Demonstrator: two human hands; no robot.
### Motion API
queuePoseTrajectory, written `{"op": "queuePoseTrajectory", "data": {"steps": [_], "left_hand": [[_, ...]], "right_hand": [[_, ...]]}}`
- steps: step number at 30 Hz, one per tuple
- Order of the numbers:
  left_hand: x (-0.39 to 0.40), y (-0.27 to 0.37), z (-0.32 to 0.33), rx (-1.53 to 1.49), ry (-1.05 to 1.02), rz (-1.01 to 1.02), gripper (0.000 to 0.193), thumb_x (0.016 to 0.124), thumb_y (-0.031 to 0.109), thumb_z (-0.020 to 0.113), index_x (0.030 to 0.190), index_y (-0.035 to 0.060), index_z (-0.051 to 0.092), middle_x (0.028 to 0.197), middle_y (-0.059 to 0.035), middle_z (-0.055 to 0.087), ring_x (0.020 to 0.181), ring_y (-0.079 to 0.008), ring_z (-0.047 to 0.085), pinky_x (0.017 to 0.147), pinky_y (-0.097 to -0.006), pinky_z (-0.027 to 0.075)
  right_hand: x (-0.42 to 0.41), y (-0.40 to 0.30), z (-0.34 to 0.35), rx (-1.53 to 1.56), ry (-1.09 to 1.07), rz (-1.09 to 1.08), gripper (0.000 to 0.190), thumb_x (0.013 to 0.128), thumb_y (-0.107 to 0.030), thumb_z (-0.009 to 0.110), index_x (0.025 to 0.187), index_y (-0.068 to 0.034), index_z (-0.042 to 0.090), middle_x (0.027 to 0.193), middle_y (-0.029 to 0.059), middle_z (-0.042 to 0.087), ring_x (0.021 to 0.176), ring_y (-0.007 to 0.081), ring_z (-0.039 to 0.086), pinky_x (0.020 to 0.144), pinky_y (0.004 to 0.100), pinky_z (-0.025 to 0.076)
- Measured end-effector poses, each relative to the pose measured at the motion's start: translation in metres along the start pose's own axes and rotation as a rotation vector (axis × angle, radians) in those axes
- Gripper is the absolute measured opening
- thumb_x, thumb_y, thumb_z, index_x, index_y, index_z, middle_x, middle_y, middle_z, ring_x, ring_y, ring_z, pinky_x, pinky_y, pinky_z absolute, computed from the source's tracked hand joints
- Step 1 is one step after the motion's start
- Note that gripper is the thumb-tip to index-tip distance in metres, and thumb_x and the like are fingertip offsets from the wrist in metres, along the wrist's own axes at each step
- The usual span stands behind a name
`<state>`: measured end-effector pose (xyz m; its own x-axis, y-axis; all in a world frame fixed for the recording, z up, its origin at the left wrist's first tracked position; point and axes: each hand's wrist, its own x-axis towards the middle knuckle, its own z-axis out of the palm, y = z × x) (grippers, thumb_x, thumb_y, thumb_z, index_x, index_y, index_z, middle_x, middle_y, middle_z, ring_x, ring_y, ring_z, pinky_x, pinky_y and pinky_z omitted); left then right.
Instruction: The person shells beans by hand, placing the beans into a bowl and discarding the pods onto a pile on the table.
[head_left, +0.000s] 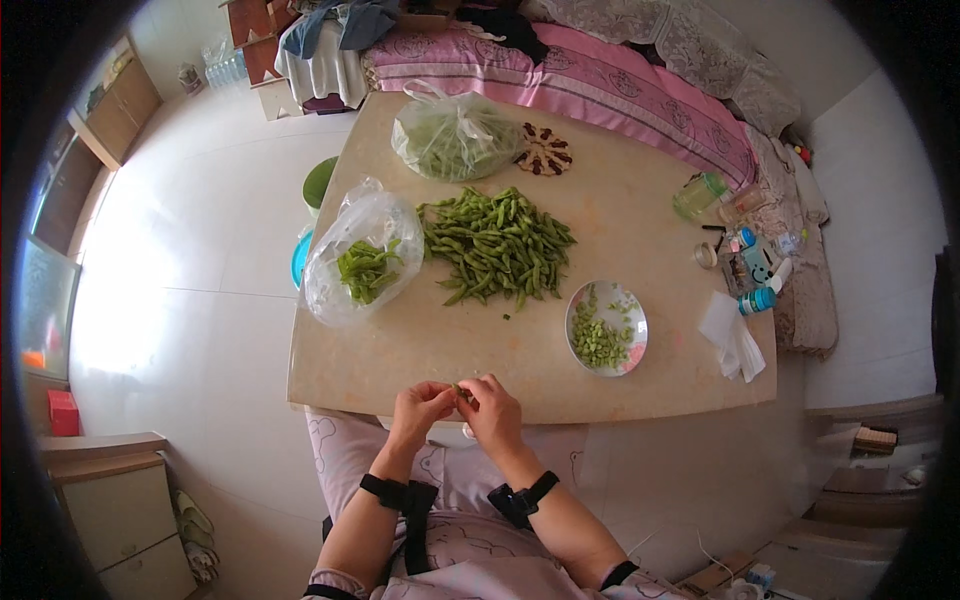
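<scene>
Close together at the table's near edge, my left hand (420, 411) and my right hand (492, 412) pinch a green soybean pod (460, 390) between their fingertips. Most of that pod is hidden by the fingers. Beyond them lies a heap of edamame pods (502, 244) on the tabletop. To its left, an open clear plastic bag (322, 281) holds several green pods or husks (367, 271). A white floral plate (637, 315) on the right carries shelled green beans (600, 339).
The tan table (480, 349) also bears a tied plastic bag of greens (454, 142), a round trivet (545, 148), a green bottle (697, 195), a blue-capped jar (756, 300) and white tissues (733, 341). A pink-covered sofa (577, 82) stands behind. Bins (319, 182) touch the left side.
</scene>
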<state>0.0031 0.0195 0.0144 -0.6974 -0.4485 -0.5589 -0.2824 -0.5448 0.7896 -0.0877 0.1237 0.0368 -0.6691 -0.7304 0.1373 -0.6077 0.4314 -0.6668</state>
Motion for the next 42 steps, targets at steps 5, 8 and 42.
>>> {"op": "queuePoseTrajectory", "data": {"steps": [5, 8, 42], "left_hand": [[-0.002, 0.002, 0.000, -0.044, 0.015, 0.045, 0.020, 0.083, 0.015, 0.058, 0.090, -0.0030, 0.059, 0.081, -0.0061, 0.061, 0.072, -0.0113, 0.058, 0.068, -0.0225, 0.049], [-0.001, 0.000, -0.001, -0.070, 0.044, 0.051, 0.021, 0.083, 0.015, 0.057, 0.091, -0.0042, 0.059, 0.080, -0.0064, 0.061, 0.071, -0.0119, 0.058, 0.068, -0.0231, 0.049], [0.004, 0.004, -0.001, 0.334, 0.105, 0.163, 0.014, 0.078, 0.008, 0.051, 0.081, -0.0040, 0.058, 0.072, -0.0065, 0.061, 0.065, -0.0107, 0.057, 0.060, -0.0217, 0.047]], "right_hand": [[0.001, -0.004, -0.003, 0.059, -0.058, 0.030, 0.022, 0.073, -0.016, 0.064, 0.094, -0.012, 0.057, 0.082, 0.0068, 0.056, 0.071, 0.0245, 0.059, 0.058, 0.0338, 0.048], [0.003, -0.001, -0.001, 0.079, -0.045, -0.013, 0.021, 0.074, -0.017, 0.063, 0.093, -0.011, 0.057, 0.079, 0.0073, 0.056, 0.069, 0.0253, 0.059, 0.058, 0.0344, 0.048], [0.008, 0.018, 0.001, 0.943, -0.387, 0.612, 0.019, 0.082, -0.017, 0.060, 0.089, 0.001, 0.059, 0.077, 0.0067, 0.062, 0.063, 0.0099, 0.060, 0.056, 0.0225, 0.049]]}}
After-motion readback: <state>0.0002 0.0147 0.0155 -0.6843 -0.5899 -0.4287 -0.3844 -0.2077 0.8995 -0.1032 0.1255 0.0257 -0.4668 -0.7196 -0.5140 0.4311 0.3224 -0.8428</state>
